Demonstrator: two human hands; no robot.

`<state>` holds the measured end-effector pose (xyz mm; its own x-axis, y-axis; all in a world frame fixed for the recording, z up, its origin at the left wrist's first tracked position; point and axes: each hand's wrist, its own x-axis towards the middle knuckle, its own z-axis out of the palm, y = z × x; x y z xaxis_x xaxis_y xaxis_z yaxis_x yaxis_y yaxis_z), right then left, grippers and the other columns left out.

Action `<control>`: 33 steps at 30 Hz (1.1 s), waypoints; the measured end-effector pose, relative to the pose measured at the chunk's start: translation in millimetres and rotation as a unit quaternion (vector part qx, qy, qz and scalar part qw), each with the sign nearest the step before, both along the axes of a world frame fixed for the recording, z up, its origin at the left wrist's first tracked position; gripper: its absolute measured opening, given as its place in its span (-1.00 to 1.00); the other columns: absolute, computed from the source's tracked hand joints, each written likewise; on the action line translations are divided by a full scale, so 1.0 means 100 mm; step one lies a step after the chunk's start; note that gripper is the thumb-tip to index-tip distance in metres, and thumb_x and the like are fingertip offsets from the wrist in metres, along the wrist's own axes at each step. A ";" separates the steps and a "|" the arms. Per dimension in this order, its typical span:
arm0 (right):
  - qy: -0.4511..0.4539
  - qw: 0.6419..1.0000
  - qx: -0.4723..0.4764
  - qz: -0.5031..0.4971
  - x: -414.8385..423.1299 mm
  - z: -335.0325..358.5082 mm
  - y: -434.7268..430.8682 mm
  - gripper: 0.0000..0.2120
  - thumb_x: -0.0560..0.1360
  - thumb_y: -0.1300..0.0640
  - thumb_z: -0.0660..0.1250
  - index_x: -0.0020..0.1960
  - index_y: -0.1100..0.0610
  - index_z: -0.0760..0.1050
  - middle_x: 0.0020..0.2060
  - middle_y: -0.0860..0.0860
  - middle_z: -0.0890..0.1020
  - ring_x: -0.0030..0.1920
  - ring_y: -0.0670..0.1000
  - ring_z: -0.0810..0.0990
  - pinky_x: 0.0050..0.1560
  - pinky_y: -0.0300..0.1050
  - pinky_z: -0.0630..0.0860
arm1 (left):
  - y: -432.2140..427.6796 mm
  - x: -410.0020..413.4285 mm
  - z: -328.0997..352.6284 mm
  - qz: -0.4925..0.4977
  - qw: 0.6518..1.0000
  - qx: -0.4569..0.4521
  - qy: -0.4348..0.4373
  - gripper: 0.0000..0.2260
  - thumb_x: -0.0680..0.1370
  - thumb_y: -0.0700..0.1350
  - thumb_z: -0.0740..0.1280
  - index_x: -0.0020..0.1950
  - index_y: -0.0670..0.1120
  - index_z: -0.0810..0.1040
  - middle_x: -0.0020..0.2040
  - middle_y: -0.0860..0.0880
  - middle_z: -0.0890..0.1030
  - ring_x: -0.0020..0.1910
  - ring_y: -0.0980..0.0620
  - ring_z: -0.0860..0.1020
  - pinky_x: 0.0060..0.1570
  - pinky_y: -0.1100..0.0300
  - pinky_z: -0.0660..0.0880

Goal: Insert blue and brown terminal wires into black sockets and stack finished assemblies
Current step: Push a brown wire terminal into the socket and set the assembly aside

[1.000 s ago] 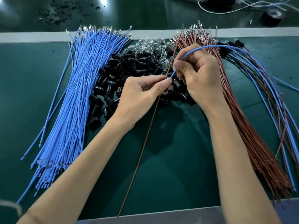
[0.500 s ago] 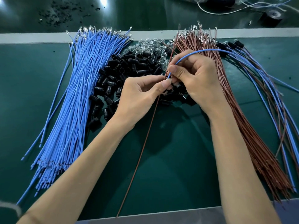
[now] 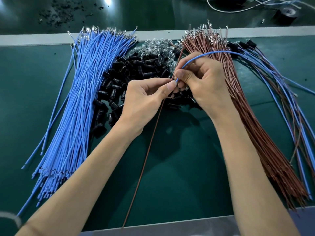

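Note:
My left hand [image 3: 144,99] pinches a small black socket, mostly hidden under its fingertips, with a brown wire [image 3: 146,154] hanging from it toward the table's near edge. My right hand [image 3: 204,82] pinches the end of a blue wire [image 3: 213,52], which arcs off to the right; its tip meets the left fingertips at the socket. A pile of black sockets [image 3: 136,70] lies behind both hands. A blue wire bundle [image 3: 76,108] lies at left, a brown wire bundle [image 3: 255,125] at right. Finished assemblies [image 3: 281,86] are stacked at the far right.
Clear glass bulbs [image 3: 156,46] lie behind the sockets. The green mat [image 3: 179,176] is bordered by a grey rail [image 3: 34,40] at the back. A black tape roll [image 3: 286,15] and loose white cable [image 3: 230,11] lie beyond it.
My right hand has slid down and left, bringing the blue wire's tip against the socket in my left fingers. The blue wire's arc has lowered. My left hand has barely moved.

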<state>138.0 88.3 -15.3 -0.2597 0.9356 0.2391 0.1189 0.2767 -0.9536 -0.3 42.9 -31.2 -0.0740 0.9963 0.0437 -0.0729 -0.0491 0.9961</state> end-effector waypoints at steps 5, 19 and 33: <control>0.012 0.999 -0.026 0.032 0.02 -0.01 -0.01 -0.81 0.49 0.37 0.34 -0.19 0.11 0.53 -0.41 -0.10 0.63 -0.40 -0.12 0.61 -0.28 -0.33 0.52 | 0.02 -0.02 -0.01 0.002 1.000 -0.015 -0.008 -0.93 0.52 -0.27 0.38 -0.07 -0.16 0.66 -0.25 0.00 0.69 -0.19 0.09 0.63 -0.10 0.25 0.55; -0.047 0.999 -0.005 0.006 0.06 0.02 -0.02 -0.84 0.47 0.27 0.42 -0.23 0.06 0.55 -0.39 -0.18 0.59 -0.39 -0.16 0.56 -0.26 -0.30 0.52 | 0.00 -0.02 0.01 0.007 1.000 -0.005 0.002 -0.84 0.42 -0.26 0.48 -0.01 -0.15 0.63 -0.14 -0.02 0.69 -0.13 0.11 0.65 -0.08 0.31 0.52; 0.030 0.997 -0.068 0.011 0.06 -0.01 -0.02 -0.81 0.42 0.34 0.45 -0.21 0.10 0.51 -0.40 -0.13 0.60 -0.38 -0.15 0.57 -0.29 -0.30 0.53 | 0.00 -0.02 -0.01 0.021 0.999 0.040 -0.002 -0.84 0.37 -0.29 0.51 -0.14 -0.08 0.64 -0.25 0.09 0.69 -0.21 0.16 0.65 -0.15 0.34 0.53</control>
<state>144.2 86.3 -16.1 -0.2704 0.9545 0.1259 0.0562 0.1462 -0.9877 -2.1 42.7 -32.6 -0.1167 0.9856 0.1228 -0.0723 -0.1317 0.9887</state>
